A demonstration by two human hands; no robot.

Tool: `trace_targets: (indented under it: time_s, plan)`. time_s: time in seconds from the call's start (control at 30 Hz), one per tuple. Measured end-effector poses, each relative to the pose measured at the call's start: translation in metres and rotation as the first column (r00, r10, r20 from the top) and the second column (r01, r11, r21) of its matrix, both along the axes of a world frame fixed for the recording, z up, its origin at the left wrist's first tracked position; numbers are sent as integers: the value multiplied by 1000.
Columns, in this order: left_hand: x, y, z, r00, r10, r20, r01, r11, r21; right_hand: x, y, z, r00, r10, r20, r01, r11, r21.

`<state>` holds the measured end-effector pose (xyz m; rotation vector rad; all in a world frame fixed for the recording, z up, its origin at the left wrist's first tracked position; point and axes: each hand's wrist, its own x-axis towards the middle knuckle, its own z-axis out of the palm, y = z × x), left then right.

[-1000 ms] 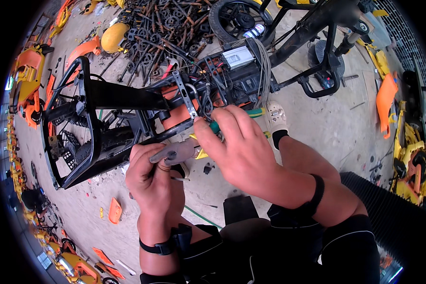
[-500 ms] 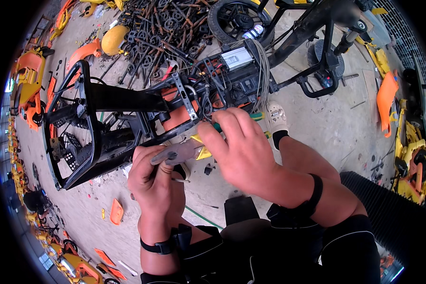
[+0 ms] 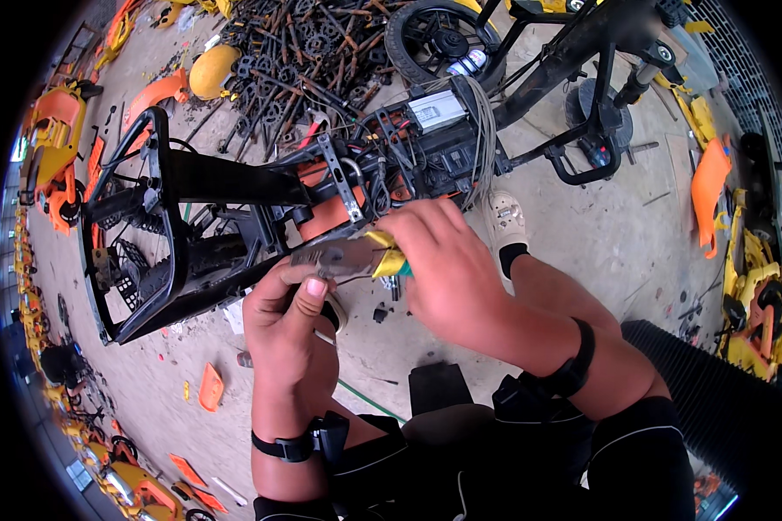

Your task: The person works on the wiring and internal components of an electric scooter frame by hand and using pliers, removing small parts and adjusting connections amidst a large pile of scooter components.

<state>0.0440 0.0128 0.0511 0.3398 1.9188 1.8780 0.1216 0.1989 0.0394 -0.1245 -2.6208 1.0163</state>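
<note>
My right hand is wrapped round the yellow-and-green handles of a pair of pliers. The metal jaws point left, over the fingers of my left hand. That hand is closed, its thumb raised against the underside of the jaws. Whatever lies between its fingertips is too small or too hidden to make out. Just beyond both hands lies a stripped black scooter frame. A bundle of grey cables loops over its middle, beside a silver-topped box.
Rusty metal rods are heaped behind the frame, next to a black wheel. A yellow round part sits left of the heap. Orange panels lie at the right, and a small orange piece at the lower left.
The pliers' handles have come together inside my right hand, and the jaws have turned more level. My left thumb has shifted and now shows its nail. The frame has stayed put.
</note>
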Motion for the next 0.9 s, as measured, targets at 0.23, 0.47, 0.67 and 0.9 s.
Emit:
trace_targets:
  time_s: [0.23, 0.47, 0.67, 0.9]
  plan:
    - [-1, -3, -4, 999, -41, 10, 41, 999, -21, -4, 14, 1, 996, -60, 68, 68, 989, -133]
    - [-1, -4, -2, 982, 23, 190, -19, 1000, -22, -10, 42, 3, 982, -180, 62, 187, 975, -123]
    - [-2, -3, -1, 969, 44, 245, -53, 998, 30, -1, 45, 3, 963, 231, 142, -219, 971, -91]
    - [4, 1, -2, 978, 52, 200, -67, 995, 70, -3, 27, -1, 981, 195, 6, -195, 981, 19]
